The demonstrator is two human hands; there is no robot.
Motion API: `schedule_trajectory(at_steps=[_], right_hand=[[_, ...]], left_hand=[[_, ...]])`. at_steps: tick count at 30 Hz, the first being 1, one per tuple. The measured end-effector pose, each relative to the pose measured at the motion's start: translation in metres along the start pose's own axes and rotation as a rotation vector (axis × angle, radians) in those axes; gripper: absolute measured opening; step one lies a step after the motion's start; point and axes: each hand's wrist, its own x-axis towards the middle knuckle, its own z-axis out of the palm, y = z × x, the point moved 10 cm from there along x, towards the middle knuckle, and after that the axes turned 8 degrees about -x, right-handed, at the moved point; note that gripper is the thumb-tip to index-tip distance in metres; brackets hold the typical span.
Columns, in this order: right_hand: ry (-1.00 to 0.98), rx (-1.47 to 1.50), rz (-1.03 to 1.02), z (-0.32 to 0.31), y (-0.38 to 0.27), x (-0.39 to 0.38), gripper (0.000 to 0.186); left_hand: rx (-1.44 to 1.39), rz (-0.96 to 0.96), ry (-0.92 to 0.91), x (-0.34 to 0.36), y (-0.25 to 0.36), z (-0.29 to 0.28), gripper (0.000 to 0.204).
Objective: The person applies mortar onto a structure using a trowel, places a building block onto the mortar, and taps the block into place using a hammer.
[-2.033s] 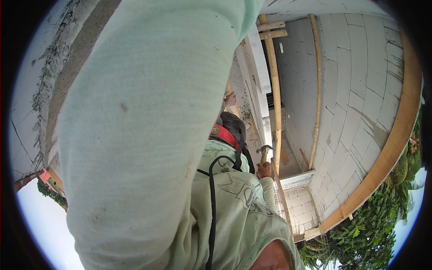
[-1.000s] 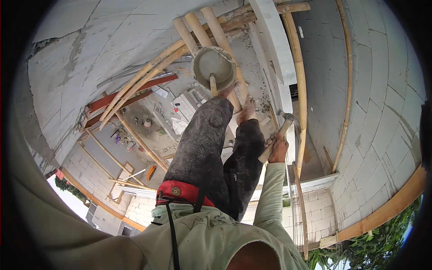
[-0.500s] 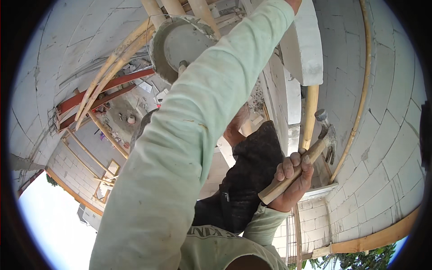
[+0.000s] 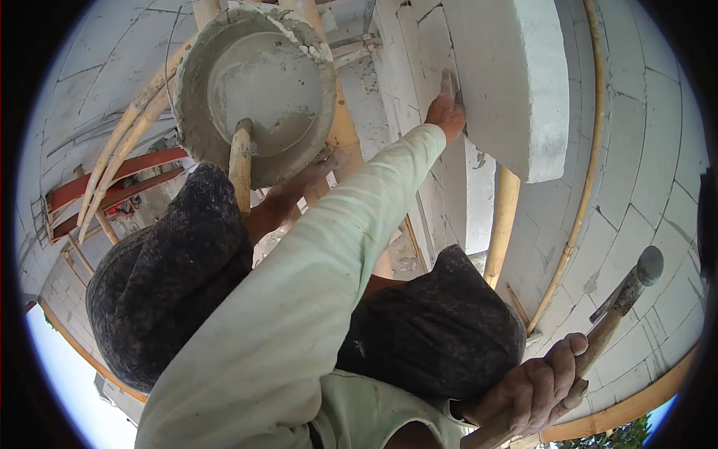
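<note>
My left hand (image 4: 446,114) reaches far forward against the lower left side of a large pale block (image 4: 505,82). One finger is stretched out along the block; the rest are partly hidden. My right hand (image 4: 540,388) is closed around the wooden handle of a hammer (image 4: 603,335), held low at the right with its metal head pointing up and away. At the far left of my outstretched arm stands a round bucket (image 4: 198,71) of wet grey mortar (image 4: 262,78). Out of it leans a tool with a wooden handle (image 4: 241,161); its other end is sunk in the mortar.
Bent below me are my knees in dark trousers (image 4: 434,322). Bamboo poles (image 4: 502,221) run beneath the block and beside the bucket. A pale block wall (image 4: 636,172) rises at the right, with a thin pole (image 4: 591,179) along it. Red beams (image 4: 112,179) lie at the left.
The view has shifted, and bucket and block appear larger. My left hand has come into view at the block's side. The hammer has swung lower and further right, still in my right hand.
</note>
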Motion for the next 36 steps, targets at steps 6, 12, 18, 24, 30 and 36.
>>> schedule_trajectory(at_steps=[6, 12, 18, 24, 30, 36], right_hand=[[-0.111, 0.035, -0.069, 0.003, -0.003, -0.001, 0.038], [-0.204, 0.085, 0.046, 0.020, 0.007, 0.006, 0.039], [-0.073, 0.111, -0.075, -0.008, -0.012, -0.004, 0.041], [-0.075, -0.104, -0.073, -0.061, -0.055, 0.048, 0.040], [0.198, -0.538, -0.053, -0.176, -0.049, 0.136, 0.026], [0.222, -0.752, 0.199, -0.229, -0.001, 0.163, 0.026]], left_hand=[[0.109, 0.066, -0.008, -0.012, 0.008, -0.004, 0.084], [0.170, 0.249, 0.034, -0.014, 0.020, -0.010, 0.087], [0.043, 0.331, 0.043, -0.008, 0.025, -0.003, 0.079], [-0.449, 0.196, 0.136, -0.008, 0.041, -0.021, 0.088], [-0.459, 0.049, -0.055, 0.025, 0.028, -0.022, 0.104], [-0.600, 0.127, 0.026, 0.032, 0.056, -0.050, 0.104]])
